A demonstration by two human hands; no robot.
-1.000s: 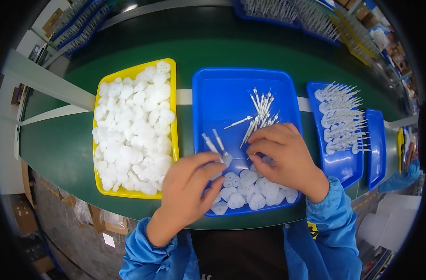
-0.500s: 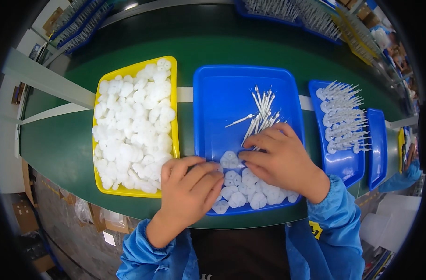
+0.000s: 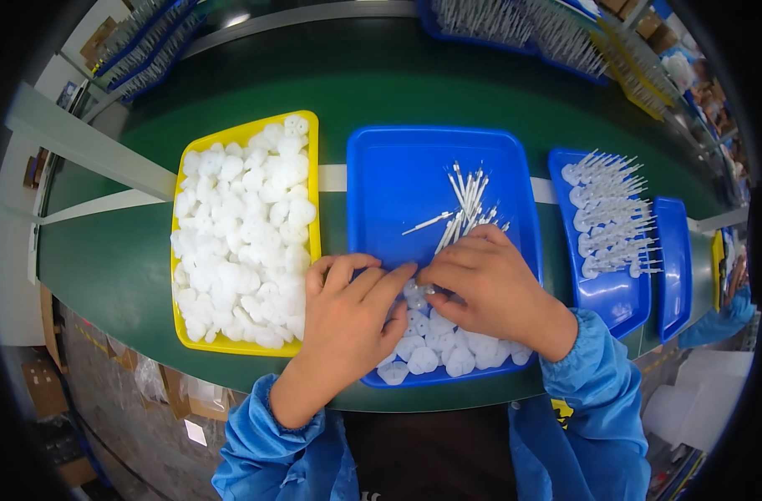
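2 bare hands, the left hand (image 3: 347,313) and the right hand (image 3: 491,285), are hovering over the near half of the large blue tray (image 3: 398,179), their fingertips almost meeting around a translucent white disc (image 3: 415,294). The left hand is arching over the left rim of the large blue tray with bent fingers; the right hand is curling in over its right half, thumb below the fingers. Whether either is pinching the disc, I cannot tell, since the fingers are partly hiding it.

Similar white discs (image 3: 435,346) are covering the near end of the large blue tray, and a loose bundle of thin white rods (image 3: 471,194) is lying in its far right part, just beyond the right hand. Left of the large blue tray, a yellow tray (image 3: 316,179) is holding a heap of white discs (image 3: 243,234). Right of the large blue tray, a smaller blue tray (image 3: 617,301) is carrying rows of discs with rods sticking out (image 3: 611,213). These trays are resting on a green surface (image 3: 331,79).
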